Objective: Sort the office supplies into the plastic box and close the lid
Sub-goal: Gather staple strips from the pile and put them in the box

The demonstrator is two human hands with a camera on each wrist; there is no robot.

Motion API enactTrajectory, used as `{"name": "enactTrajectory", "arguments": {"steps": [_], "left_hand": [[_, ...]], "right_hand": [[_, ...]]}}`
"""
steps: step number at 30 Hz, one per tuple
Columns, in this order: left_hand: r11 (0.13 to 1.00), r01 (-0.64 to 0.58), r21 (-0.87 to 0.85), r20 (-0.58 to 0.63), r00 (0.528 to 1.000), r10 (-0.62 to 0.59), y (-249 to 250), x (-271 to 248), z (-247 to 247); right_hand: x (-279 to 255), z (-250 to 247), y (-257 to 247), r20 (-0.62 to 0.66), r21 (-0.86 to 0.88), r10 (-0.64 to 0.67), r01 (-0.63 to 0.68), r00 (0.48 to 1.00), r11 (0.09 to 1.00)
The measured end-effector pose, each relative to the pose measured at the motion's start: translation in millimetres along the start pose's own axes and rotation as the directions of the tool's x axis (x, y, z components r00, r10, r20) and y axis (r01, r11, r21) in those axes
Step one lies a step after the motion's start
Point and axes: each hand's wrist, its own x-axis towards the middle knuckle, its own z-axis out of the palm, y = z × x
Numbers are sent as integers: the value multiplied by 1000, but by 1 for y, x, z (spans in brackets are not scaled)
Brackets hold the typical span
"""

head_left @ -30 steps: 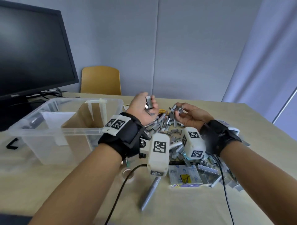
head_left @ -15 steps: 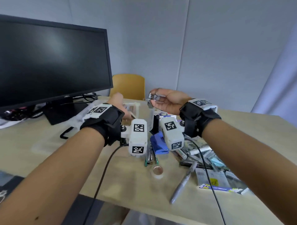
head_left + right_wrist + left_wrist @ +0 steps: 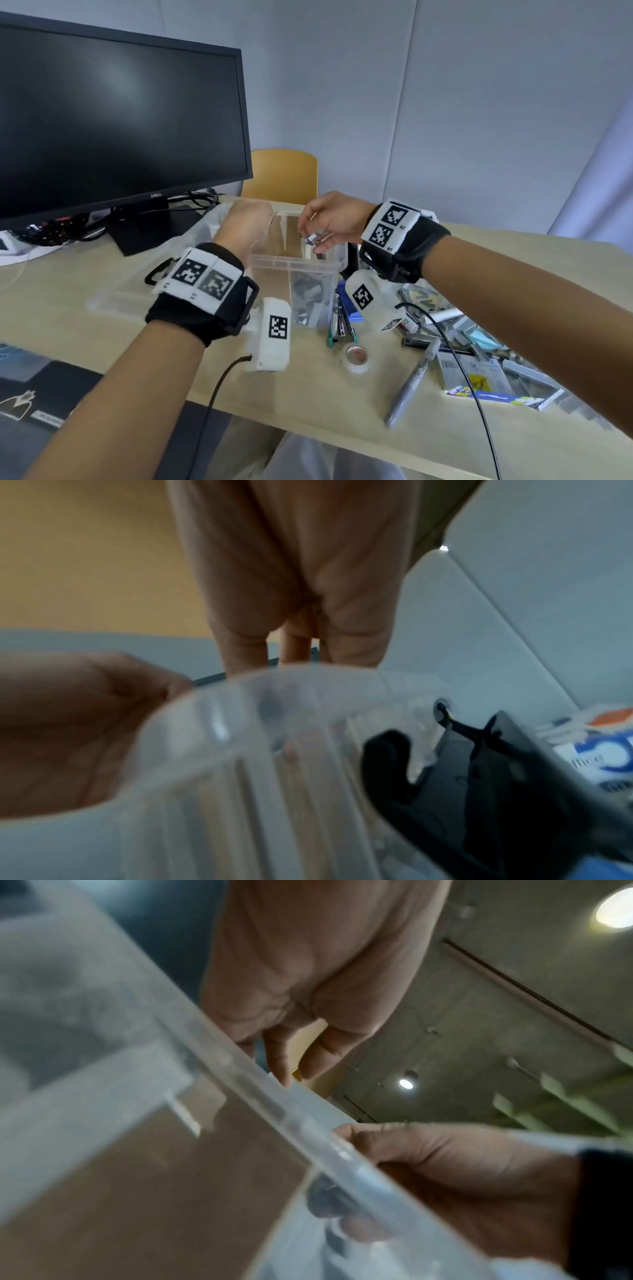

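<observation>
The clear plastic box (image 3: 294, 262) stands on the table with grey staple strips (image 3: 308, 298) piled in its near right compartment. My right hand (image 3: 325, 222) hovers over that compartment and pinches a few staple strips (image 3: 313, 240) in its fingertips. My left hand (image 3: 246, 222), blurred, is over the box's middle. In the left wrist view its fingers (image 3: 284, 1056) hang down past the box rim (image 3: 274, 1110) with nothing between finger and thumb. The right wrist view shows the box corner (image 3: 274, 723) close below the palm.
A heap of loose staples (image 3: 462, 325), a staple carton (image 3: 479, 377), a grey marker (image 3: 411, 383), a tape roll (image 3: 356, 356) and a blue stapler (image 3: 346, 305) lie right of the box. A monitor (image 3: 120, 120) stands behind left, a yellow chair (image 3: 284, 174) beyond.
Both hands have swung left from the staple heap to above the box. The left hand held staples a second ago and now shows none. The right hand still pinches its strips.
</observation>
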Motion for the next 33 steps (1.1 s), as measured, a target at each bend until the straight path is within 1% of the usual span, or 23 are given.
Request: {"name": "enactTrajectory", "arguments": {"steps": [1,2,3,4,5,6,7,10,13,15,16,18,20,22,24,26,28,30,32,33], "left_hand": [[990,-40,137,-26,999,44,-5,1,1],[946,-63,319,-53,995,85,-10,2,2],[868,-74,490,-58,991,117,-16,3,4],[770,-93,632,-38,988,150,-22,2,5],[686,-107,719,-14,986,169,-26,1,6],[623,-114,774,4,985,175,-32,1,7],[588,-123,799,11,982,190,-36,-1,7],[552,-133,823,-7,970,244,-40,-2,9],[552,-134,823,-21,964,266,-40,-4,9],[557,-133,820,-15,967,253,-39,-3,8],[576,-131,807,-13,971,238,-37,-3,8],[666,-149,731,-25,969,245,-31,-2,10],[762,-245,599,-30,945,327,-20,-8,17],[788,-373,489,-16,900,436,-6,-19,30],[770,-489,410,36,852,522,11,-31,50],[765,-559,319,99,823,559,25,-40,75],[771,-586,249,177,811,558,30,-45,102],[779,-583,232,251,809,531,29,-48,129],[808,-542,231,315,827,465,24,-47,154],[844,-494,207,335,847,413,21,-47,164]], "right_hand": [[1,3,-1,10,-72,-10,11,1000,997],[1,7,-2,17,-139,-19,21,1000,990],[1,10,-2,17,-208,-28,31,999,978],[1,14,-2,10,-279,-37,38,999,959],[1,16,-1,-1,-342,-49,45,999,939],[2,19,0,-12,-385,-63,54,998,921],[2,20,1,-22,-412,-83,66,996,909],[3,21,6,-54,-424,-137,102,989,900],[-2,19,9,-41,-410,-179,147,983,900],[-9,13,11,-30,-321,-207,187,978,929],[-13,9,12,-34,-259,-210,194,977,946],[-23,-6,13,-62,-201,-215,199,975,959],[-34,-27,16,-103,-220,-208,181,973,958],[-46,-51,22,-163,-257,-183,138,970,957],[-58,-73,34,-223,-306,-136,63,965,950],[-70,-92,50,-262,-351,-76,-21,962,936],[-81,-106,70,-282,-403,-24,-96,959,910],[-89,-116,91,-293,-470,18,-161,956,868],[-92,-122,112,-303,-521,66,-223,951,824],[-92,-124,121,-301,-530,98,-252,949,810]]}}
